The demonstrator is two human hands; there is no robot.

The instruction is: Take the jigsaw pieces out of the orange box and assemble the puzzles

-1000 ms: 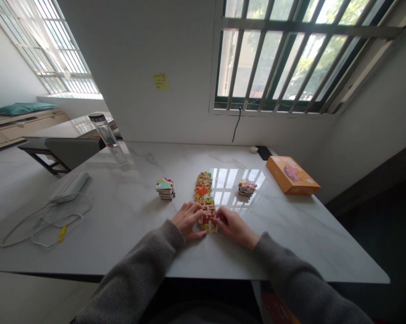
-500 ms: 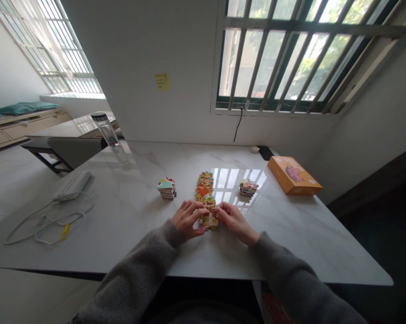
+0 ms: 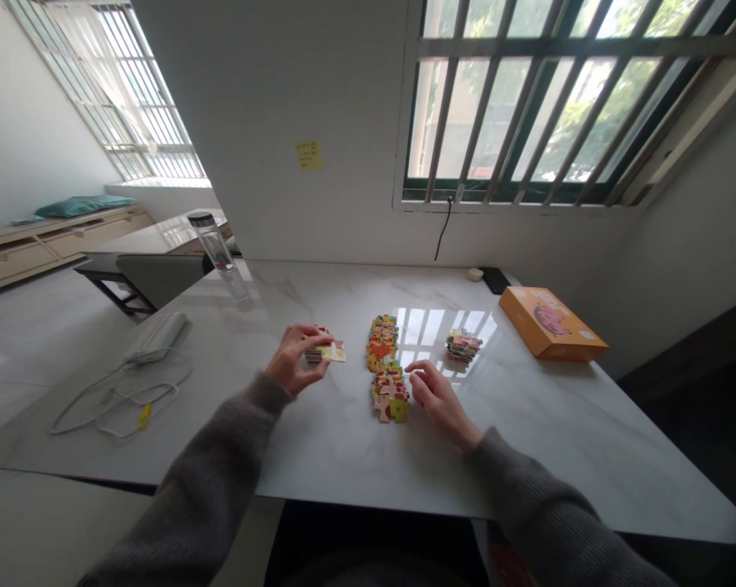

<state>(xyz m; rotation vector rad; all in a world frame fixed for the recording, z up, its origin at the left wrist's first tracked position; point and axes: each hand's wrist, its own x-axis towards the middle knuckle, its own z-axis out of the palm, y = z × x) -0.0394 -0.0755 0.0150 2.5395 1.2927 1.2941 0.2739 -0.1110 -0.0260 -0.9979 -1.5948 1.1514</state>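
My left hand [image 3: 295,359] pinches a pale yellow and pink puzzle piece [image 3: 336,352] between thumb and fingers. It is held right at the left stack of puzzle pieces [image 3: 312,357], which the fingers partly cover. In the middle of the table lies an overlapping column of colourful puzzle pieces [image 3: 382,352], with a pink and a green piece at its near end. Just right of that column is my right hand [image 3: 436,399], its fingers loosely bent and apart with nothing in them. Farther right stands another stack of puzzle pieces [image 3: 464,346].
An orange box [image 3: 551,324] lies at the right back, near a black phone-like object [image 3: 495,280] and a small white item [image 3: 474,275]. At the left are a glass bottle [image 3: 213,243] and a white device [image 3: 158,336] with a looped cable [image 3: 107,424].
My left hand has moved left from the middle column to the left stack and now grips a piece there. The right hand has drawn slightly away from the column, its fingers opening.
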